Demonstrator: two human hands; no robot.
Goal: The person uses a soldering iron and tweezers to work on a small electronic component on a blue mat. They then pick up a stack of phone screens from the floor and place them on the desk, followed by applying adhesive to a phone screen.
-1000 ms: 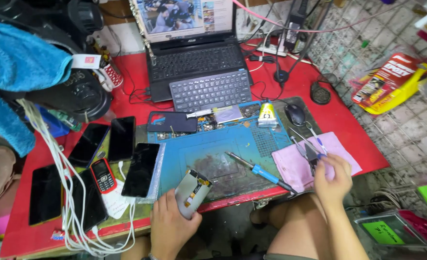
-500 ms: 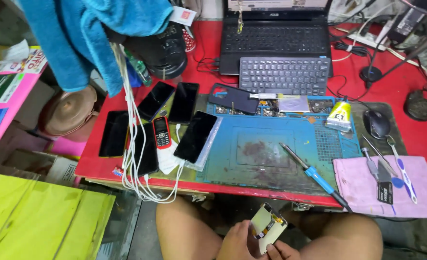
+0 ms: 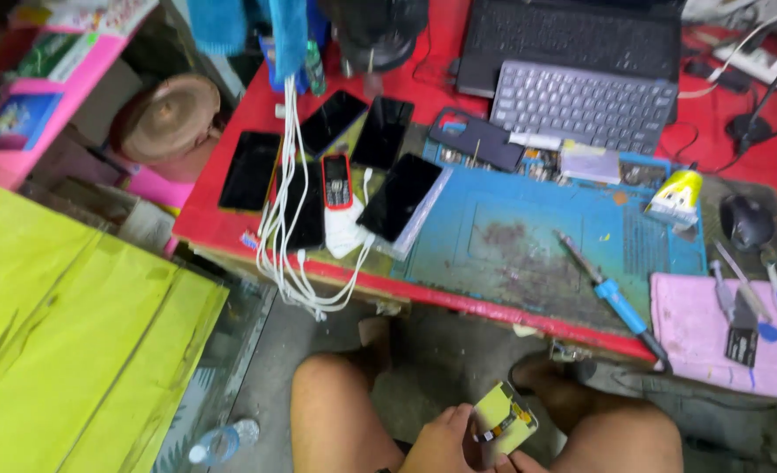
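Low between my bare knees, my left hand (image 3: 441, 442) grips a small phone part (image 3: 504, 419) with a yellow-green back and a dark strip across it. It is held tilted, below the front edge of the red table (image 3: 230, 223). Of my right hand (image 3: 513, 465) only a sliver of fingers shows at the bottom edge, just under the part. Its grip is hidden.
On the table lie a blue work mat (image 3: 528, 254), a blue-handled soldering iron (image 3: 612, 293), several dark phones (image 3: 401, 197), a red keypad phone (image 3: 337, 182), white cables (image 3: 287, 254), a keyboard (image 3: 581, 105), a mouse (image 3: 745, 221) and a pink cloth (image 3: 695, 328) with tools. Yellow-green boards (image 3: 64, 342) stand left. A plastic bottle (image 3: 222, 442) lies on the floor.
The view has swung left and down. My hands with the phone part came off the mat and down to my lap. The right hand has slipped mostly out of frame.
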